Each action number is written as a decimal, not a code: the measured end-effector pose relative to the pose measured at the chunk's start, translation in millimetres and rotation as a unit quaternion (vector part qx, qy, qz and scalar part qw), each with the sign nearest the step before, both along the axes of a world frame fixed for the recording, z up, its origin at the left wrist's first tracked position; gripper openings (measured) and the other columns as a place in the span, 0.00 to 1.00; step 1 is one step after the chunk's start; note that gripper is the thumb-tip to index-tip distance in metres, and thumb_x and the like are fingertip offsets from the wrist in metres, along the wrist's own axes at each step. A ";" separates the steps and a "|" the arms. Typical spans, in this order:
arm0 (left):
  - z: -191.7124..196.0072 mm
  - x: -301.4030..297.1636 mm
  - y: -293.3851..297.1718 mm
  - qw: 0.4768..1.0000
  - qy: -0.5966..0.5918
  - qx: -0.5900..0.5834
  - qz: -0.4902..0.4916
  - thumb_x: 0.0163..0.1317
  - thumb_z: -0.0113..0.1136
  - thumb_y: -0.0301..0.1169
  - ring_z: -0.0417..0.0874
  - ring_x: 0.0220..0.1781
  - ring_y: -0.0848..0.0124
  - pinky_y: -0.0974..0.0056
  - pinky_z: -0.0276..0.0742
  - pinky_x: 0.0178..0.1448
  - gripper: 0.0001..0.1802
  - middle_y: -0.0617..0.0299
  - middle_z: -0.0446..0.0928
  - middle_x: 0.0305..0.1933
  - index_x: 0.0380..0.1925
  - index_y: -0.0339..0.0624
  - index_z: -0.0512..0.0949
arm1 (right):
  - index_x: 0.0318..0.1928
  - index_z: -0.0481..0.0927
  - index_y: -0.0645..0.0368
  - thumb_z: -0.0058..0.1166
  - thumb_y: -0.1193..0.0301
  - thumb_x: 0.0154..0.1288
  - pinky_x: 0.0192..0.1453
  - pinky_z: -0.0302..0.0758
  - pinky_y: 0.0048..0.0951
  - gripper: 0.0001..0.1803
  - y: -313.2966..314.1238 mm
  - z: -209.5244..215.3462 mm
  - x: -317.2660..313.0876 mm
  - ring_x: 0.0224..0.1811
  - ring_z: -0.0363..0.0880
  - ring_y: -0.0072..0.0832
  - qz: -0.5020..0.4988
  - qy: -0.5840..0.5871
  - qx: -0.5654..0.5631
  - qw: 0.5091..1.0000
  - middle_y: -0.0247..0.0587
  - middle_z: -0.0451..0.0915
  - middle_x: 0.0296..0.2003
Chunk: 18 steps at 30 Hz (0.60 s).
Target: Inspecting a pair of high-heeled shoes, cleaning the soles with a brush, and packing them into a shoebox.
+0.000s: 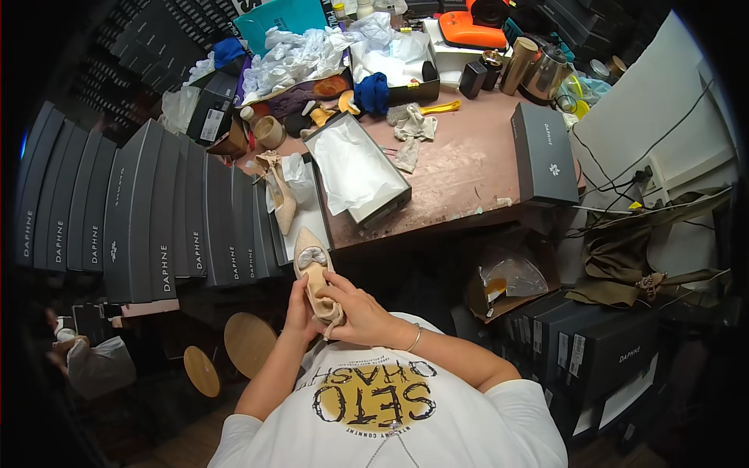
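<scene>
Close to my body I hold a beige pointed shoe [305,240] with a silvery bow on its front, toe pointing away from me. My left hand [299,310] is closed around its left side near the heel. From the right, my right hand [357,310] grips the heel end, its thumb at the opening beside a bunched beige strap. A matching beige shoe [278,189] rests at the table's near left, in an open box [312,214] with white tissue. To its right stands an open grey box [381,195] lined with white paper [347,168].
Upright grey shoe boxes [140,210] line the left side. Another grey box [544,152] stands at the pink table's [468,168] right end. Crumpled tissue [292,62], a yellow-handled brush [441,108], a kettle [544,76] and bottles crowd the back. Cables hang at right; stools [250,345] stand lower left.
</scene>
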<state>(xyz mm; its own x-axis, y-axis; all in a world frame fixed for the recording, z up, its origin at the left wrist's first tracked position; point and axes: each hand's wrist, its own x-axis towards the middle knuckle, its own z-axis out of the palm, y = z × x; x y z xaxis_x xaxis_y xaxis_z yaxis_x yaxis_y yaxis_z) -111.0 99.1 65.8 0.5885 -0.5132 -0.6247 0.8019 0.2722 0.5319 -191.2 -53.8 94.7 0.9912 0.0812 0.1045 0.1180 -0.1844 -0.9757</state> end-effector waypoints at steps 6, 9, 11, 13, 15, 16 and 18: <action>-5.2 8.2 -2.3 0.993 0.070 -0.061 0.072 0.64 0.43 0.47 0.81 0.45 0.61 0.56 0.80 0.49 0.25 0.55 0.77 0.46 0.50 0.40 0.71 | 0.70 0.51 0.50 0.72 0.64 0.39 0.55 0.74 0.42 0.57 -6.6 18.2 -1.1 0.52 0.74 0.56 0.055 0.026 -0.111 0.992 0.60 0.58 0.63; -10.3 13.3 -1.9 0.993 0.065 -0.044 0.092 0.63 0.43 0.47 0.81 0.42 0.61 0.58 0.80 0.47 0.25 0.53 0.77 0.43 0.48 0.37 0.72 | 0.71 0.48 0.48 0.71 0.69 0.40 0.51 0.76 0.42 0.58 -23.5 12.6 1.1 0.47 0.76 0.54 0.071 0.041 -0.080 0.993 0.59 0.62 0.61; -5.3 18.8 -5.6 0.991 0.077 -0.060 0.095 0.63 0.45 0.48 0.81 0.38 0.62 0.58 0.81 0.46 0.25 0.53 0.78 0.38 0.45 0.37 0.74 | 0.70 0.49 0.50 0.65 0.76 0.45 0.47 0.76 0.40 0.53 -42.9 12.6 3.0 0.44 0.78 0.50 0.079 0.048 -0.056 0.994 0.56 0.70 0.54; -7.7 28.5 -13.3 0.993 0.068 -0.064 0.071 0.62 0.48 0.50 0.81 0.38 0.62 0.58 0.81 0.45 0.26 0.52 0.78 0.39 0.46 0.36 0.73 | 0.56 0.72 0.58 0.59 0.74 0.53 0.43 0.77 0.40 0.27 -58.5 -7.5 5.2 0.37 0.80 0.46 0.032 0.040 -0.095 0.994 0.51 0.79 0.34; -8.2 39.3 -31.0 0.991 0.083 -0.095 0.049 0.62 0.48 0.50 0.81 0.38 0.62 0.58 0.81 0.45 0.27 0.52 0.77 0.40 0.47 0.36 0.72 | 0.39 0.81 0.61 0.57 0.75 0.55 0.36 0.75 0.36 0.10 -80.1 -20.4 9.1 0.31 0.79 0.42 -0.014 0.013 -0.118 0.993 0.47 0.80 0.30; -7.7 43.1 -40.1 0.988 0.090 -0.116 0.040 0.63 0.48 0.50 0.81 0.38 0.62 0.58 0.81 0.45 0.27 0.52 0.77 0.40 0.48 0.36 0.72 | 0.37 0.82 0.60 0.57 0.75 0.56 0.39 0.74 0.35 0.08 -90.5 -16.3 10.5 0.36 0.79 0.41 -0.008 0.059 -0.113 0.992 0.46 0.79 0.34; 3.6 46.6 -64.6 0.983 0.111 -0.139 0.042 0.64 0.46 0.50 0.81 0.38 0.62 0.58 0.81 0.45 0.27 0.52 0.77 0.39 0.48 0.34 0.72 | 0.37 0.83 0.57 0.57 0.73 0.57 0.44 0.71 0.33 0.07 -110.7 -15.6 16.4 0.41 0.76 0.37 -0.053 -0.027 -0.186 0.981 0.40 0.78 0.36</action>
